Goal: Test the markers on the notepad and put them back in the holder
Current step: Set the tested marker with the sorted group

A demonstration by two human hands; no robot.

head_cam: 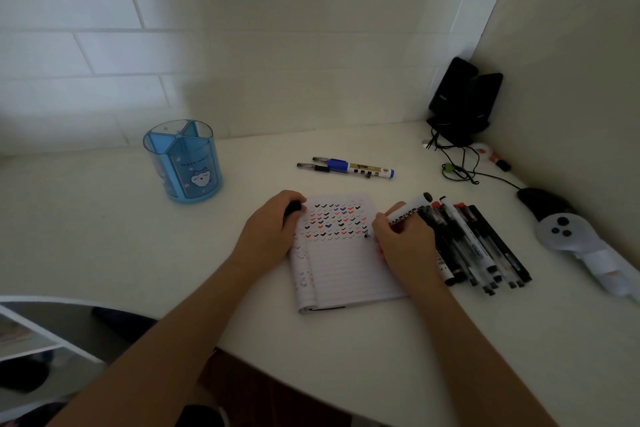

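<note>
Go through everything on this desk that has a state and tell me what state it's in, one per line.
Notepad: open, tick marks across the top half.
Marker: uncapped, held in the right hand, tip on the page.
Cap: off, held in the left hand.
Holder: upright, no markers showing inside.
Marker pile: lying right of the notepad.
Blue marker: capped, lying beyond the notepad.

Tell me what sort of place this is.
Probably a home desk in a wall corner: a computer mouse and small black speakers, plus a blue pen holder and notepad.
</note>
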